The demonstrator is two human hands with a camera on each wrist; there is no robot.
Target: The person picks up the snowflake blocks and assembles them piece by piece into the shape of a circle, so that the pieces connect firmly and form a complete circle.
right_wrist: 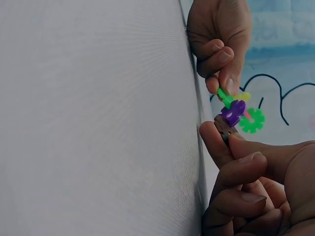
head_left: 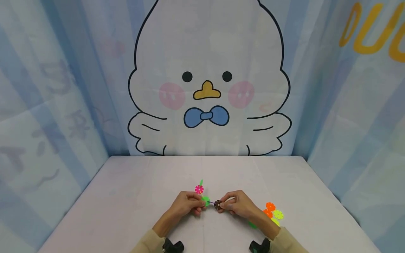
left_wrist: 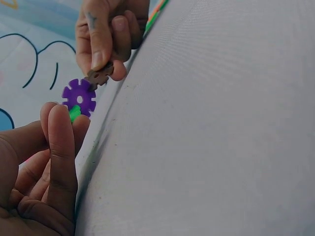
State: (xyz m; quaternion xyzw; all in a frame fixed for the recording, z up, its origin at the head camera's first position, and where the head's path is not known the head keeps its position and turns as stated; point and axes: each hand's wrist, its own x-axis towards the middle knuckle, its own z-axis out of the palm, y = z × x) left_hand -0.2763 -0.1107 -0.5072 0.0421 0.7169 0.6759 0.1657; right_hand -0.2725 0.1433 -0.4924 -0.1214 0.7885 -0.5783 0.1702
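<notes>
My left hand (head_left: 187, 204) pinches a green notched disc (head_left: 206, 201) at one end of a small chain of plastic snowflake discs. A pink disc (head_left: 199, 189) and a green disc seen edge-on (head_left: 201, 182) stand farther back in that chain. A purple disc (left_wrist: 78, 97) is joined to the pinched green one and points toward the right hand. Between thumb and fingertips my right hand (head_left: 239, 204) holds a brown disc (head_left: 217, 205). Its edge meets the purple disc; how deep their slots engage I cannot tell. In the right wrist view a yellow disc (right_wrist: 242, 97) also shows in the chain.
Loose discs lie by the right forearm: orange ones (head_left: 270, 206), yellow ones (head_left: 278, 214) and a green one (head_left: 252, 225), partly covered by the arm. The white table (head_left: 126, 196) is bounded by printed cloth walls at the back and both sides.
</notes>
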